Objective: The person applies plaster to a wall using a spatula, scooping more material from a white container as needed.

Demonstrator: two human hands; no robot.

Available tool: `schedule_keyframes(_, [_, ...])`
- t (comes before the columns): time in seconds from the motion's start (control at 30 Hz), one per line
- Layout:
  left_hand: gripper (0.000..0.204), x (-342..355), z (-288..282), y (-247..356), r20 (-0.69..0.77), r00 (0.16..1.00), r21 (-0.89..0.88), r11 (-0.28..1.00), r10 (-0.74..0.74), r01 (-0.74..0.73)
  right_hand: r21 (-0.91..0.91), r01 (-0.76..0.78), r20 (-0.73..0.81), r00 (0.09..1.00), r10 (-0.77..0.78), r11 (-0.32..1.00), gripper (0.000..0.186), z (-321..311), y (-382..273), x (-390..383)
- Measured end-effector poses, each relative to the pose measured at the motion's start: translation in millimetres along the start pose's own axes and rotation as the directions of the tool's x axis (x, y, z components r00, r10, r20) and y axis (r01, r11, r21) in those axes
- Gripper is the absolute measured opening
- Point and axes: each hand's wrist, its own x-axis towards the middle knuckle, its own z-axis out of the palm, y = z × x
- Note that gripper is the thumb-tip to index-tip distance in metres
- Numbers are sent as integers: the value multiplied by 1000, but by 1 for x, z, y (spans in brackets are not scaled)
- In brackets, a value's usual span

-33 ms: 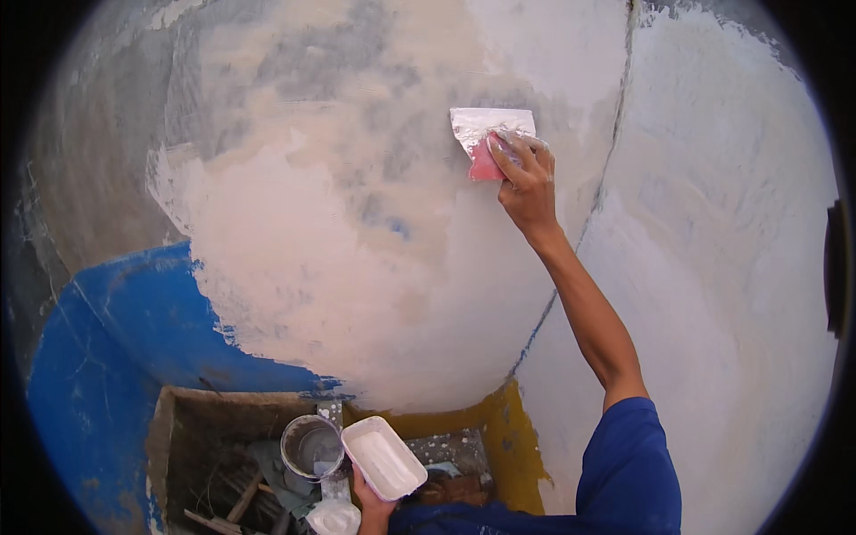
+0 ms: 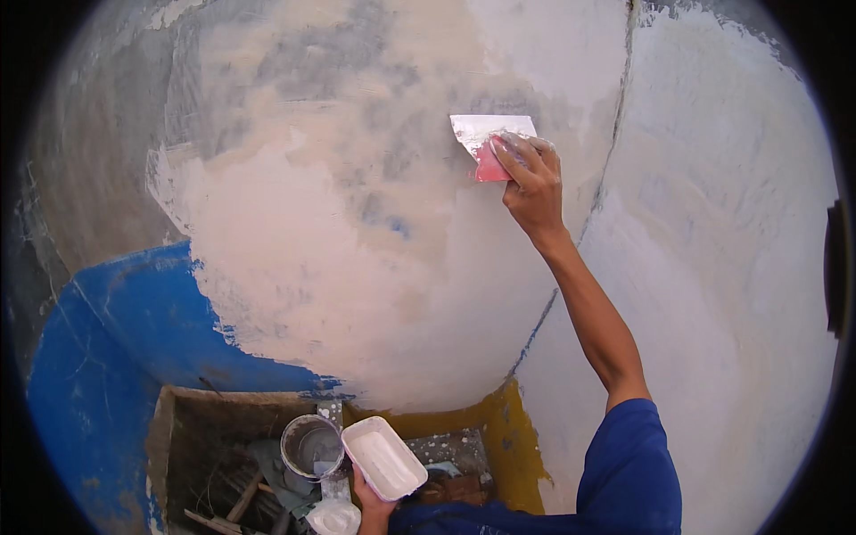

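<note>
My right hand [image 2: 532, 174] grips a pink spreader [image 2: 491, 160] with white paste across its wide top edge, held at the patchy white and grey wall [image 2: 357, 223] in the upper middle. The hand and fingertips are smeared with white. Low in the view, my left hand [image 2: 373, 495] holds a white rectangular tray [image 2: 383, 456] of white paste by its left side, beside a round bucket [image 2: 312, 450] with greyish contents.
A rough concrete pit [image 2: 183, 437] below holds scrap wood, cloth and a pale bag [image 2: 334, 517]. A speckled ledge [image 2: 446, 446] lies behind the tray. Blue paint [image 2: 116, 357] covers the lower left wall, yellow [image 2: 508, 437] the lower middle. A cracked corner line runs down the right.
My right hand and the spreader have shifted slightly down and to the right on the wall. My left hand and the tray look unmoved.
</note>
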Motion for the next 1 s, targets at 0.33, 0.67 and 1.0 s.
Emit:
schedule_keyframes(0.33, [71,-1,2,-5,-34,999,-43,999,-28,26,-139,53,-97,993,-66,989,49,-7,57,104])
schedule_keyframes(0.67, [68,1,-6,2,-17,1000,-65,998,-12,11,-40,36,-78,996,-39,999,54,-14,10,37])
schedule_keyframes(1.0, [74,-2,-11,3,-57,998,-49,999,-2,-1,-5,-21,-78,997,21,1000,55,-13,13,1])
